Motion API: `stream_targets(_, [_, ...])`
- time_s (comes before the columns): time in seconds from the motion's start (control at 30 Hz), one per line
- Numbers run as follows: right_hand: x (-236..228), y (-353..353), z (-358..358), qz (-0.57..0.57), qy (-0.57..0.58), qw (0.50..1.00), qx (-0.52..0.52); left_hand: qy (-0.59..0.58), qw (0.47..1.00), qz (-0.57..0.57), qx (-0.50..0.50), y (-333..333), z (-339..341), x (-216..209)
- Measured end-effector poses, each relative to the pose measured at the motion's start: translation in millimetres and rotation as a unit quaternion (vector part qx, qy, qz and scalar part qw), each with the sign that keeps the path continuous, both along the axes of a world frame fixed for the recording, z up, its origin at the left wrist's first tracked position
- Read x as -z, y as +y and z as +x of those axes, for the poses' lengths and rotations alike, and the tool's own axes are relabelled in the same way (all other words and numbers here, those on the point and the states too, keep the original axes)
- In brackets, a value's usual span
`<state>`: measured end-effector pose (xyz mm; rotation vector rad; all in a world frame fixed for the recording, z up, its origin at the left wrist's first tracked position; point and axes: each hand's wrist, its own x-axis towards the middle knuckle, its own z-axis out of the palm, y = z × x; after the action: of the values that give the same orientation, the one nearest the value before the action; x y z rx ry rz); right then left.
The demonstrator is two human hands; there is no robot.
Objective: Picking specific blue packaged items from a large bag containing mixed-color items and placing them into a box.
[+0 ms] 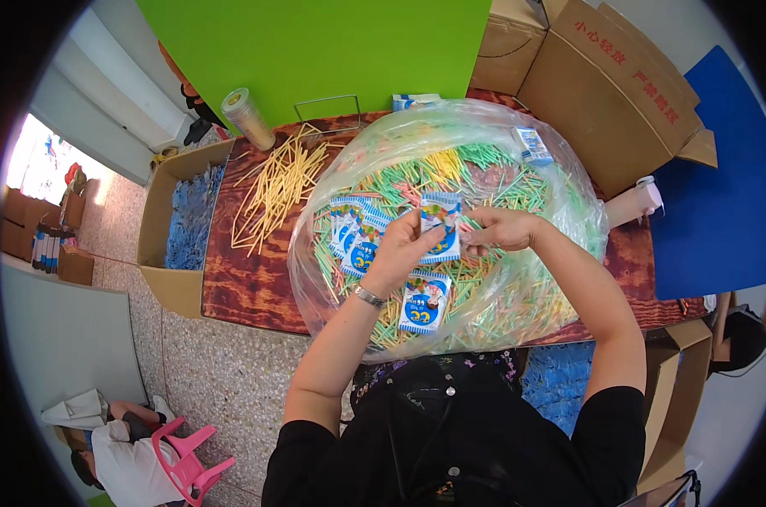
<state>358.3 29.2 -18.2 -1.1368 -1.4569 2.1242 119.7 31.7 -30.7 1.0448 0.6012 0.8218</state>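
My left hand (397,255), with a metal band on its wrist, pinches a small blue-and-white printed packet (439,221) upright over a large clear plastic bag (308,253). Close against the packet's right edge is my right hand (503,231), its fingers curled; what they grip is hidden. Many thin pastel sticks (518,196) in green, pink and yellow fill the opened bag. Several like packets (347,224) lie overlapping on the sticks beside my left hand. One more packet (425,302) lies flat below the held one.
Loose yellow sticks (283,190) and a clear round tub (248,118) are on the red-brown table (239,296). Cardboard boxes with blue wrappers stand left (173,279) and right (678,380). A large carton (607,93) is behind. At lower left, a person (129,465) sits near a pink chair (193,460).
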Motion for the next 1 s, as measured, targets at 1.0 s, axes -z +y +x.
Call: stream_targets(1.0, [-130.0, -8.0, -56.1, 0.482, -0.381, 0.767, -0.186, 0.268, 0.828, 0.390, -0.300, -34.9, -23.7, 5.5])
